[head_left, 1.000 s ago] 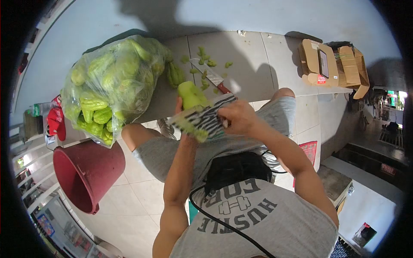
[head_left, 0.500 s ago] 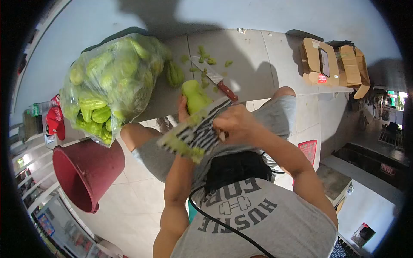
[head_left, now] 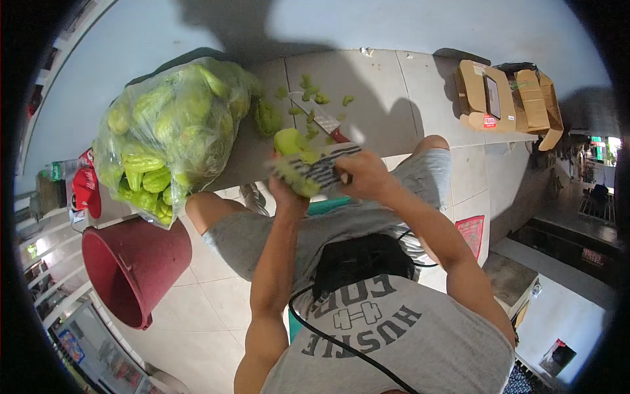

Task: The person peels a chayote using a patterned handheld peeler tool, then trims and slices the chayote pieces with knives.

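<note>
A pale green, peeled-looking chayote sits in my left hand, held from below and partly hidden. Across its near side lies a flat, black-and-white striped thing, smeared by motion, with green patches at its lower end. My right hand is closed on its right end; I cannot make out what kind of thing it is. Just beyond, a knife with a red handle rests on the tiled ledge, among green scraps. Another green chayote lies beside the bag.
A large clear plastic bag full of chayotes stands on the ledge at left. Below it is a dark red bucket. Open cardboard boxes sit at the far right. A red-framed mesh item is by my right knee.
The striped thing has shifted up and right, its lower end now nearer the chayote. My left hand has turned, and the chayote is tilted differently. The knife handle is now more covered.
</note>
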The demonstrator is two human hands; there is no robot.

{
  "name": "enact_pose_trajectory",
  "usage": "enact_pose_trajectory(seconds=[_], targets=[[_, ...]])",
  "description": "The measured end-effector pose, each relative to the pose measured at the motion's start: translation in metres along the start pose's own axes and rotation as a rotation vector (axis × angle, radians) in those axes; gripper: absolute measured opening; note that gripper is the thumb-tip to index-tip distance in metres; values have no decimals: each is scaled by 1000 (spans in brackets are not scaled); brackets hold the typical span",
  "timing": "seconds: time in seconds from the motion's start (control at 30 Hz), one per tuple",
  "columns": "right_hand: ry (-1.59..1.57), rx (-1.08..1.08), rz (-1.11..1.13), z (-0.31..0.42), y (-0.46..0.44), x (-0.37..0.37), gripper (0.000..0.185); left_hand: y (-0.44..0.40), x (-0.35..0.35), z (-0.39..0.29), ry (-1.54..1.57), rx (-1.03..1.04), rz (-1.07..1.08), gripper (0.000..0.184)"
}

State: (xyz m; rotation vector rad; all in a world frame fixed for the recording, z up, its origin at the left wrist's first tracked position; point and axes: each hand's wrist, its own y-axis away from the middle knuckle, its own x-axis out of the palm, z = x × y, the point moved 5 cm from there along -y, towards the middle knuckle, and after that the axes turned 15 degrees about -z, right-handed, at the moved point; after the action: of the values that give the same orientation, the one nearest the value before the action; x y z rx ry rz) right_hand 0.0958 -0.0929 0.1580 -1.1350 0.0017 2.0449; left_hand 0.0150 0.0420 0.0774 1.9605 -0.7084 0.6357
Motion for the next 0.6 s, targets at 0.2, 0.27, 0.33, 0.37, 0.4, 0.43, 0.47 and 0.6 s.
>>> enact_pose_trajectory(seconds=[0.2,0.27,0.33,0.37,0.4,0.43,0.47,0.6], targets=[[29,-72,118,22,3,-6,18,-21,-13,1,-46,-26,49,49],[17,-63,97,16,4,-4,18,-16,-10,2,-98,-15,135,48],[14,-58,74,3,4,0,18,10,6,-4,-17,-21,-123,44],[74,-9,74,-4,1,2,19,10,7,-4,-15,-23,-118,44],[132,34,77,-12,-2,3,20,6,8,-6,-7,-9,-89,45],[130,28,79,-12,0,3,20,3,9,-7,1,8,-64,46],[84,-45,76,7,0,-3,19,2,5,-5,0,6,-72,46],[53,-40,-15,-4,-1,1,20,3,4,-6,-212,97,-40,43]])
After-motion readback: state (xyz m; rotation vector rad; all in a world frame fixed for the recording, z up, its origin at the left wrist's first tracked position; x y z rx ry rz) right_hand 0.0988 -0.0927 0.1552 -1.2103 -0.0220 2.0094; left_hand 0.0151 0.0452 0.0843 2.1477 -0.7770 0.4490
